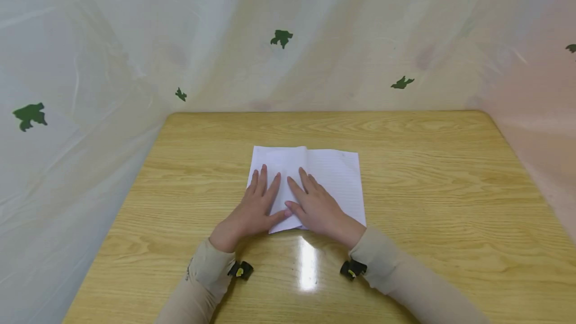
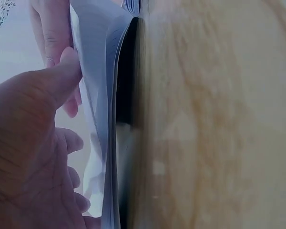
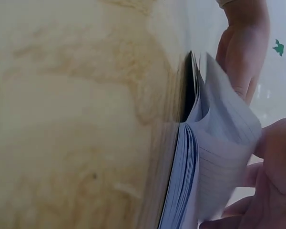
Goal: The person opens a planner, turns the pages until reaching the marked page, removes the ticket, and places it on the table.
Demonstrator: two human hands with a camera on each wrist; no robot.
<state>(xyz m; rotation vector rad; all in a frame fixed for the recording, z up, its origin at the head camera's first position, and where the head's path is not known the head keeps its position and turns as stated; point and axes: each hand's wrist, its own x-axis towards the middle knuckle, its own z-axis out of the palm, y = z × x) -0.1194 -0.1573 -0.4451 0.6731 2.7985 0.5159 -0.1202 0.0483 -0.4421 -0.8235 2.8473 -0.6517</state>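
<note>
An open notebook (image 1: 337,184) with white lined pages lies on the wooden table. One loose-looking page (image 1: 288,161) bulges up near the spine and slants over the left half. My left hand (image 1: 252,214) rests on the left pages with its fingers spread and straight. On the page near the middle lies my right hand (image 1: 321,209), fingers extended, its thumb close to the left thumb. The left wrist view shows the left thumb (image 2: 69,67) against the raised page (image 2: 93,47). In the right wrist view, the page (image 3: 229,114) curves up from the thicker stack of sheets (image 3: 178,176).
The wooden table (image 1: 450,184) spreads out on both sides of the notebook. A pale curtain (image 1: 337,39) with green leaf-like shapes hangs behind it and along the sides. Small black devices (image 1: 240,270) sit at the wrists.
</note>
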